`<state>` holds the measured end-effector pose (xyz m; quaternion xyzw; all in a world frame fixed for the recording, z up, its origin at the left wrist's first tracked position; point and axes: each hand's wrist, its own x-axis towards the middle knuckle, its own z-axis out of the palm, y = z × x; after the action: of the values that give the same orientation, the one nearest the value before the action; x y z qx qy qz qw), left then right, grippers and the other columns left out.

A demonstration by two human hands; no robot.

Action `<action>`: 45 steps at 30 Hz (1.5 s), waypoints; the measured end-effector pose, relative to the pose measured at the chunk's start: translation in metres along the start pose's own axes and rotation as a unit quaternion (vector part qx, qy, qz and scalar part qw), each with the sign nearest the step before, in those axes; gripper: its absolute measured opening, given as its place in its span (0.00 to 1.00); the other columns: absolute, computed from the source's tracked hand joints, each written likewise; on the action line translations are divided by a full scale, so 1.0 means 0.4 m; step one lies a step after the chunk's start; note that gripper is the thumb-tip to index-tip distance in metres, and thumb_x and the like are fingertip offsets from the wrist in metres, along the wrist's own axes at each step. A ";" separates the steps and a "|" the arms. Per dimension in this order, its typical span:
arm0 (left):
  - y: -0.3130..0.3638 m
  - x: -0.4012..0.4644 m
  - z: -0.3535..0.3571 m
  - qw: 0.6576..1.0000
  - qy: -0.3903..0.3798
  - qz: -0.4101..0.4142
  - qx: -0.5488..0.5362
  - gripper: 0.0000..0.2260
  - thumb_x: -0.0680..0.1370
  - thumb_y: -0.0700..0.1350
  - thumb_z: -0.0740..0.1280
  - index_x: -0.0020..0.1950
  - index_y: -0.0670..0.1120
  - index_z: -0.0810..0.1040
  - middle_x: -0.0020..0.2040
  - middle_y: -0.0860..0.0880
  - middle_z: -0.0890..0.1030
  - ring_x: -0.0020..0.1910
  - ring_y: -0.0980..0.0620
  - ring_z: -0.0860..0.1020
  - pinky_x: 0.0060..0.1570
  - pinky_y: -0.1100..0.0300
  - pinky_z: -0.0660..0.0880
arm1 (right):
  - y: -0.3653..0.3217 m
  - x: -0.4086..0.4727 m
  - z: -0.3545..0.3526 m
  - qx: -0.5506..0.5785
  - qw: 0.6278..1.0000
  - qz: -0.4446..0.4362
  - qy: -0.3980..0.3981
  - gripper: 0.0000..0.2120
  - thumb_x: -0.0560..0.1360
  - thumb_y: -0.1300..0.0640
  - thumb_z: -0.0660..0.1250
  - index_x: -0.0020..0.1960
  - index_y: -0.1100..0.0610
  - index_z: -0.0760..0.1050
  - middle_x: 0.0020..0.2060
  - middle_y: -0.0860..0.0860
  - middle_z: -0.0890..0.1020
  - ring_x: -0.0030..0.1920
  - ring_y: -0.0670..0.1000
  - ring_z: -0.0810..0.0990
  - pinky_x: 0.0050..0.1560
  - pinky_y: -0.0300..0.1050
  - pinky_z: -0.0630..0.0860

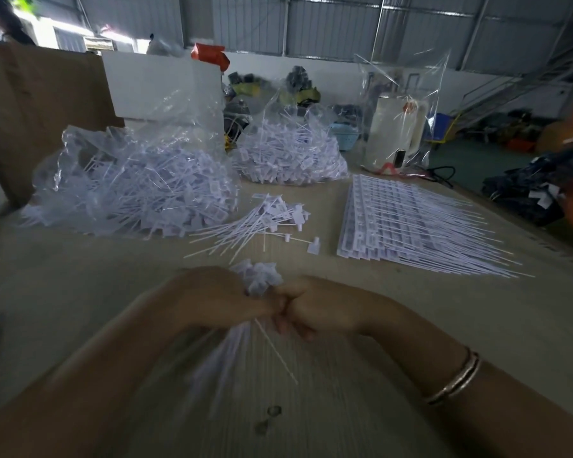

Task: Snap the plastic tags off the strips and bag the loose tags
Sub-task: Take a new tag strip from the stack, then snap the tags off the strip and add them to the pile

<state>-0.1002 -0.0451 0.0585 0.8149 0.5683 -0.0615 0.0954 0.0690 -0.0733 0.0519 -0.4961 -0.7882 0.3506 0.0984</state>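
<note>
Gripping one tag bundle [258,280]: left hand [219,300], right hand [315,307].

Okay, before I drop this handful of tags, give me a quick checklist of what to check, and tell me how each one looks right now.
1. Grip on the bunch of white plastic tags: left hand and right hand both curl round it. Ok.
2. Bunch fully separated from its strip: blurred. Cannot tell.
3. Bag to receive it: large clear plastic bag of white tags lies to the left; whether its mouth is open: cannot tell.
4. Loose white tags on the tan table not yet bagged. Not ok.
5. Flat stack of unsnapped white tag strips waits to the right. Ok.
</note>
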 end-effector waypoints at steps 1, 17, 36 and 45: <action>0.006 0.005 0.003 1.000 -0.008 0.012 0.022 0.31 0.72 0.69 0.53 0.64 0.50 0.75 0.60 0.49 0.78 0.59 0.49 0.76 0.60 0.53 0.72 | -0.002 0.005 0.002 0.025 1.000 -0.006 -0.002 0.17 0.72 0.72 0.54 0.53 0.62 0.77 0.35 0.51 0.76 0.30 0.48 0.72 0.30 0.37 0.68; -0.037 0.081 -0.047 0.974 0.213 0.063 -0.045 0.02 0.80 0.38 0.55 0.51 0.44 0.63 0.37 0.47 0.72 0.33 0.51 0.73 0.28 0.62 0.60 | 0.175 0.030 -0.055 0.353 0.888 0.006 0.297 0.19 0.76 0.71 0.53 0.46 0.56 0.81 0.32 0.49 0.80 0.26 0.48 0.74 0.26 0.39 0.71; 0.004 0.271 -0.045 0.945 0.320 -0.030 -0.057 0.25 0.72 0.41 0.63 0.69 0.47 0.65 0.66 0.46 0.67 0.66 0.44 0.61 0.62 0.51 0.57 | 0.153 0.030 -0.053 0.147 0.920 -0.024 0.363 0.19 0.76 0.71 0.54 0.46 0.53 0.79 0.36 0.46 0.78 0.29 0.39 0.73 0.30 0.31 0.68; 0.102 0.139 0.091 0.944 0.251 0.178 -0.116 0.15 0.73 0.41 0.63 0.56 0.56 0.78 0.59 0.59 0.74 0.64 0.55 0.61 0.56 0.60 0.55 | 0.250 0.055 -0.286 -0.130 0.869 0.202 0.433 0.13 0.77 0.56 0.60 0.60 0.56 0.75 0.59 0.56 0.75 0.54 0.57 0.77 0.54 0.50 0.75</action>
<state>-0.0424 -0.0163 0.0151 0.8752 0.4228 0.2291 0.0530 0.1871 0.0235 0.0667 -0.7547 -0.5879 0.0075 0.2912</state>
